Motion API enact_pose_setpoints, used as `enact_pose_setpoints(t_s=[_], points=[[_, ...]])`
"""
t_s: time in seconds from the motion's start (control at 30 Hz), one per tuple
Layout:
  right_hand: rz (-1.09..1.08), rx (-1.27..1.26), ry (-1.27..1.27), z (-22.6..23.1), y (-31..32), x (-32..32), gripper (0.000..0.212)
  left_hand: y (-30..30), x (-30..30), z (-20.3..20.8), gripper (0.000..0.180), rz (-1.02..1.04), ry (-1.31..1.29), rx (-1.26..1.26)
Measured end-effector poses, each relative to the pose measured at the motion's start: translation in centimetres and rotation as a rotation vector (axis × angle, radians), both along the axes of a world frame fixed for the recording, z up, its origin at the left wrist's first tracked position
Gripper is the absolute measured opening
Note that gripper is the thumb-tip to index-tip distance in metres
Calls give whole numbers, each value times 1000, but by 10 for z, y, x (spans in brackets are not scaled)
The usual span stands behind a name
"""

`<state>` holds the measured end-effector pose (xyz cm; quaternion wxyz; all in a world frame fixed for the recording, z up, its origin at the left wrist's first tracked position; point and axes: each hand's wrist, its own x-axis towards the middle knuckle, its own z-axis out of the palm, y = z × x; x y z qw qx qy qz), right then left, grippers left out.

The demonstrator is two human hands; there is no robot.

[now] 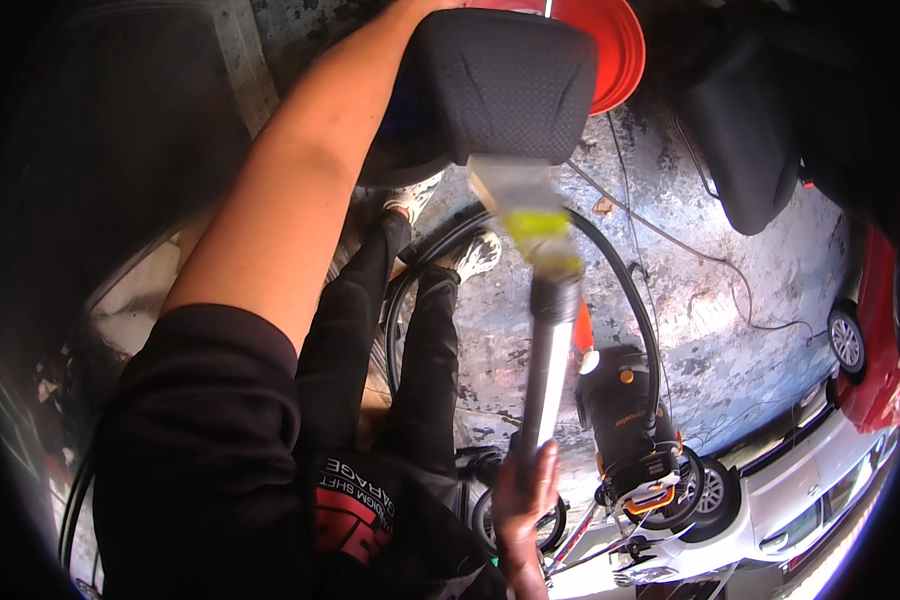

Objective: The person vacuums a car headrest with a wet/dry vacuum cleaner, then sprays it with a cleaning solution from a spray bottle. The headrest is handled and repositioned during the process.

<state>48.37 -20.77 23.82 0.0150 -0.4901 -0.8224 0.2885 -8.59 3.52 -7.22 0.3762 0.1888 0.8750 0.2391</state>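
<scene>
My right hand [528, 495] is clamped on the wand [550, 370], nozzle [512, 190] at the near edge of the seat [510, 85]; my left hand is hidden, grip unknown. I'd judge vacuuming underway; the next stroke calls for a flush nozzle.

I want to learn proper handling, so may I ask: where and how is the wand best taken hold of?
The wand is probably best gripped around its lower end, coming from below, where the right hand holds it. It runs straight and slim there, while the wider, clear nozzle sits at the opposite, upper end.
</scene>
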Motion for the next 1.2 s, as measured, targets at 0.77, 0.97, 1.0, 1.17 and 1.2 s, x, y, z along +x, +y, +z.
enact_pose_setpoints(t_s=[0.77, 0.97, 1.0, 1.17, 1.2], points=[[149, 102, -44, -121, 30, -66, 81, 2, 2, 13, 45, -53, 15, -90], [144, 102, 48, -165, -14, -17, 90, 10, -4, -3, 37, -208, 49, -103], [152, 109, 43, -174, -19, -13, 90, 6, -12, -6, 43, -180, -22, -87], [103, 141, 161, -231, -42, 5, 90, -2, -26, -13, 41, -284, -36, -57], [72, 141, 164, -241, -50, 10, 88, -2, -27, -15, 41, -306, -38, -53]])
